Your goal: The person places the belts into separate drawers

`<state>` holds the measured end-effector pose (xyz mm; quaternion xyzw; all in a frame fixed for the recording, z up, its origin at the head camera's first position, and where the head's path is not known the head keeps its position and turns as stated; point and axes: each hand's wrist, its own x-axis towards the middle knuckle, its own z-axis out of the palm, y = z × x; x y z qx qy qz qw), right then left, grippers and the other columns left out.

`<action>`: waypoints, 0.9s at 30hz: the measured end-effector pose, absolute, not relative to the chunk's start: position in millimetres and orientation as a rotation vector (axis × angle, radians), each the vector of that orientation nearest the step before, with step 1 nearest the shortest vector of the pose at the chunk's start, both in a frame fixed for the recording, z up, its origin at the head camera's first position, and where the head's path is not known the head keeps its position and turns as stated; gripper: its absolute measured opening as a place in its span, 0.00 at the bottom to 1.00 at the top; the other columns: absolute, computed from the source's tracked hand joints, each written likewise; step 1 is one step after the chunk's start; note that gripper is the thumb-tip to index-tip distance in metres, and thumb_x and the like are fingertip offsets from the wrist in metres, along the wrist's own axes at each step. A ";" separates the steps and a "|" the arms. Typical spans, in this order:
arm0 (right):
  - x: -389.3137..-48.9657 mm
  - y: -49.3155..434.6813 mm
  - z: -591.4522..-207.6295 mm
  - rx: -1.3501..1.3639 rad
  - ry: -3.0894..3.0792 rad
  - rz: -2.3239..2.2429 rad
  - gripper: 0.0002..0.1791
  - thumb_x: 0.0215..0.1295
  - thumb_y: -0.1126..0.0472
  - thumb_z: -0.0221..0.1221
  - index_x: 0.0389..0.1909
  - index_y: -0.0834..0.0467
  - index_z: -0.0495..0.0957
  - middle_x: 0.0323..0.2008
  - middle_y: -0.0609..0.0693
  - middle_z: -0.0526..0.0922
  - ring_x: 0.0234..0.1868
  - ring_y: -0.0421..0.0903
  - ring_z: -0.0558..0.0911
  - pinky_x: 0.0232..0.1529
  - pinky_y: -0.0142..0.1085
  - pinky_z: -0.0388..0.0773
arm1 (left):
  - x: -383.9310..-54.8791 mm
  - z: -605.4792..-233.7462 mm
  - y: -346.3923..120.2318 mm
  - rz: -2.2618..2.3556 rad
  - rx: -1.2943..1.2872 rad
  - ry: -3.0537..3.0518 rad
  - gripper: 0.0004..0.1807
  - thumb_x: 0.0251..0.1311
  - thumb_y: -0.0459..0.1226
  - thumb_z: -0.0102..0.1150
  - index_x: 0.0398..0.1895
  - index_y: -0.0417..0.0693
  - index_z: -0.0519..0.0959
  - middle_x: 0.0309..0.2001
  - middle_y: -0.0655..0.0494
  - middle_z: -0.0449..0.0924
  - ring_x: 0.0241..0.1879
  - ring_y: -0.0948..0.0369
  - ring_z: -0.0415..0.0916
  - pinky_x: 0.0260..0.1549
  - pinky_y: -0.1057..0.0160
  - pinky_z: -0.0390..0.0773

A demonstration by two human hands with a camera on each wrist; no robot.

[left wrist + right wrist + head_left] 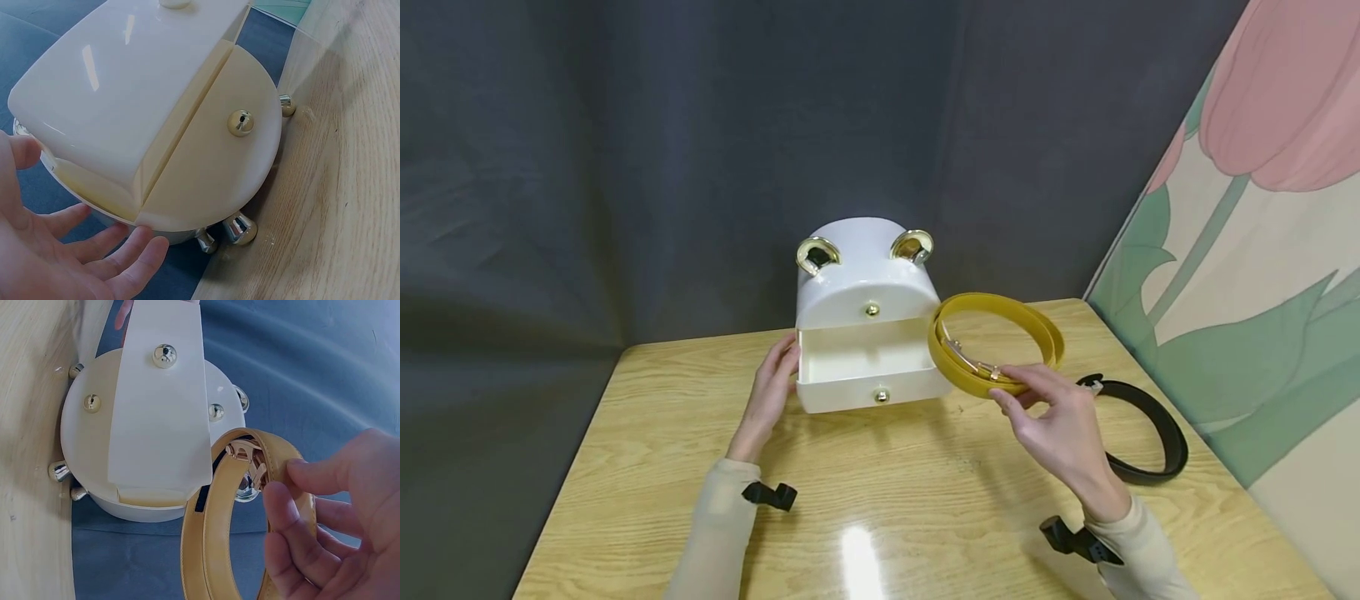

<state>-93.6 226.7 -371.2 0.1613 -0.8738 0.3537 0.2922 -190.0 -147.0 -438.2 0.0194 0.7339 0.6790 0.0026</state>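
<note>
A white rounded storage box (pixel 867 283) with gold ear-like loops stands at the back of the table. Its middle drawer (pixel 842 398) is pulled out, and the inside that shows is bare. My left hand (pixel 767 396) is at the box's left side, fingers spread loosely along the edge in the left wrist view. Between thumb and fingers, my right hand (pixel 1063 425) pinches a coiled yellow belt (pixel 1045 329) near its metal buckle (pixel 245 450). The coil is raised just right of the drawer and overlaps its corner in the head view.
A coiled black belt (pixel 1172 442) lies on the wooden table (pixel 647 467) at the right, beyond my right wrist. A dark curtain (pixel 700 167) hangs behind the box. A wall with painted tulips (pixel 1262 275) runs along the right edge.
</note>
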 end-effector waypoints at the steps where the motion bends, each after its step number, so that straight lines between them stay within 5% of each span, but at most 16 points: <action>1: -93.3 226.5 -371.1 0.428 -2.332 0.943 0.16 0.58 0.70 0.76 0.48 0.61 0.90 0.41 0.52 0.92 0.28 0.35 0.84 0.28 0.21 0.77 | -190.1 -438.1 -146.9 2.128 0.067 2.302 0.33 0.85 0.51 0.40 0.85 0.47 0.57 0.76 0.38 0.67 0.74 0.40 0.69 0.67 0.40 0.75; 27: -85.0 211.2 -366.2 0.580 -2.348 0.910 0.13 0.59 0.68 0.76 0.45 0.58 0.91 0.38 0.46 0.91 0.29 0.33 0.83 0.31 0.22 0.78 | -189.2 -438.0 -147.8 2.109 0.056 2.313 0.35 0.85 0.52 0.41 0.85 0.45 0.56 0.77 0.38 0.66 0.74 0.39 0.68 0.69 0.37 0.73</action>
